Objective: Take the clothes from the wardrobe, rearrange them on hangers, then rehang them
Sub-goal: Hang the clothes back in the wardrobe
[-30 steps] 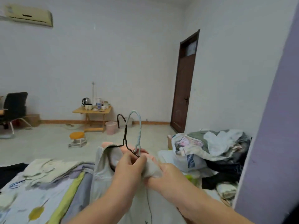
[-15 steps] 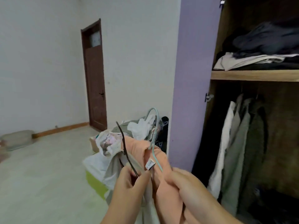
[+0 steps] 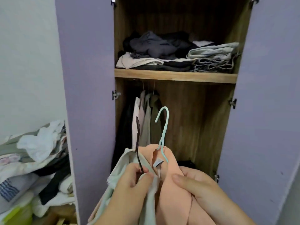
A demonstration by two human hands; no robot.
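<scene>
While both hands (image 3: 165, 189) grip, hangers (image 3: 162, 127) (two) upright

Folded clothes (image 3: 162, 62) on shelf (image 3: 175, 76), hanging garments (image 3: 144, 120) below, pile (image 3: 32, 159) left of wardrobe (image 3: 87, 95).

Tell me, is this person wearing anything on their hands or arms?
No. Both the left hand and the right hand are bare: no gloves, rings, watch or bracelets show. The forearms are bare too, with no sleeve reaching into view. The fingers have short, plain nails with no polish visible.
</scene>
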